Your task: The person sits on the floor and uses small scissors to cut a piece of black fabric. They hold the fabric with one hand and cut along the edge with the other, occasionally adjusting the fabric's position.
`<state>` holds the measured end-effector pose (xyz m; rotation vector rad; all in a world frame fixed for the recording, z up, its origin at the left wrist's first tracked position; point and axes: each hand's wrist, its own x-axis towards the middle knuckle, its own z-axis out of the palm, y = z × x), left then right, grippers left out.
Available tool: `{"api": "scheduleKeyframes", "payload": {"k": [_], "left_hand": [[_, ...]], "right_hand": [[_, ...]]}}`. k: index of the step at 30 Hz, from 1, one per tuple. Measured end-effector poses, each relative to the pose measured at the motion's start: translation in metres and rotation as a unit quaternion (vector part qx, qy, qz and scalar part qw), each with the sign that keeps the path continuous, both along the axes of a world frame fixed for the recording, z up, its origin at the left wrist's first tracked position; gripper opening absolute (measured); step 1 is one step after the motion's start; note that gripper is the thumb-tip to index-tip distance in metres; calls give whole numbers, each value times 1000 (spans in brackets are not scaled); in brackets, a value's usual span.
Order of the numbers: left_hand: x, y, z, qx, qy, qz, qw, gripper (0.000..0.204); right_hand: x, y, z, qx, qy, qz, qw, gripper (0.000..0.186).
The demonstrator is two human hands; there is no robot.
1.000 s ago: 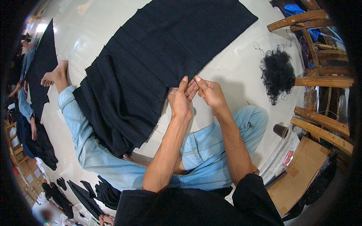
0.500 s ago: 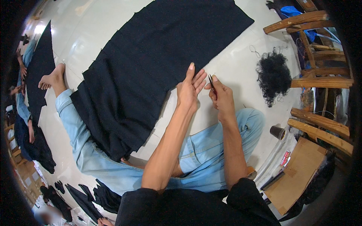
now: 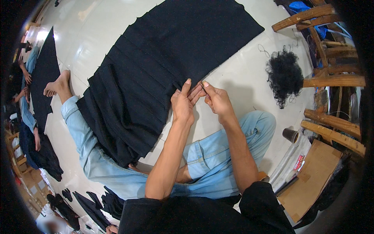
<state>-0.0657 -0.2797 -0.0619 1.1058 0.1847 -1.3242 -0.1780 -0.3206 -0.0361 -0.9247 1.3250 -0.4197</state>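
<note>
A large black cloth lies across the floor before me, bunched into folds toward my outstretched leg. At its right-hand edge is my left hand, thumb raised and fingers stretched toward the other hand. A small fold of the cloth stands up beside that thumb. My right hand is closed on a small dark pointed tool, largely hidden by the fingers. Its tip is close to my left fingertips; whether it touches the cloth, I cannot tell.
Right of the hands lies a tangled heap of black thread. Wooden frames, a dark cup and a cardboard sheet line the right side. At far left, another person's hands are near more black cloth.
Both hands have come closer together, with my right hand moving left and the tool reaching my left fingertips. A small fold of cloth now rises by my left thumb.
</note>
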Motion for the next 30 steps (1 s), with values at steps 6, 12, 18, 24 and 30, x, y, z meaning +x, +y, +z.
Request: {"api": "scheduleKeyframes", "payload": {"k": [6, 12, 18, 24, 30], "left_hand": [[3, 5, -5, -26, 16, 9, 999, 27], [3, 6, -7, -15, 10, 6, 1000, 30], [1, 5, -5, -12, -7, -3, 1000, 28], [0, 4, -5, -17, -4, -5, 1000, 26], [-1, -4, 8, -58, 49, -10, 997, 37]], "right_hand": [[6, -1, -2, 20, 8, 10, 1000, 44], [8, 0, -5, -3, 1, 12, 1000, 44], [8, 0, -6, -14, -3, 11, 1000, 42], [7, -1, -6, -17, 8, 19, 1000, 41], [-3, 4, 6, -79, 17, -72, 994, 43]]}}
